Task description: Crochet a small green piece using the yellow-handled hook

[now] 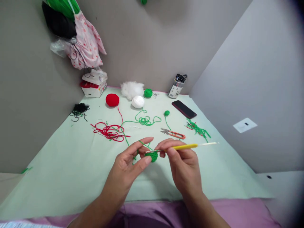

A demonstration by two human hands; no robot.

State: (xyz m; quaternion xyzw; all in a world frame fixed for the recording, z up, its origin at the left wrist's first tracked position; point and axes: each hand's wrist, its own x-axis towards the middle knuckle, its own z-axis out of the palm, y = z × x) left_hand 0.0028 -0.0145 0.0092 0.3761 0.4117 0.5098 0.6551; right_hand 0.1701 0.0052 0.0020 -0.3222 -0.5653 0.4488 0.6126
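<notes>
Between thumb and fingers, my left hand (pixel 128 163) pinches a small green crochet piece (pixel 152 156). Green yarn (pixel 145 144) loops over the raised index finger of that hand and runs back to the table. My right hand (pixel 184 163) grips a crochet hook (pixel 185 147) by its yellow handle, with one metal end pointing right. The hook's other tip lies at the top edge of the green piece. Both hands are close together above the table's near half.
Beyond my hands lie thread snips (pixel 174 133), tangled red yarn (pixel 110 131), green yarn scraps (pixel 198 129) and a phone (pixel 184 109). Farther back are a red yarn ball (pixel 112 100), a white ball (pixel 138 102), fluffy stuffing (pixel 131 90) and a pen holder (pixel 177 87). Walls enclose the table (pixel 95 171).
</notes>
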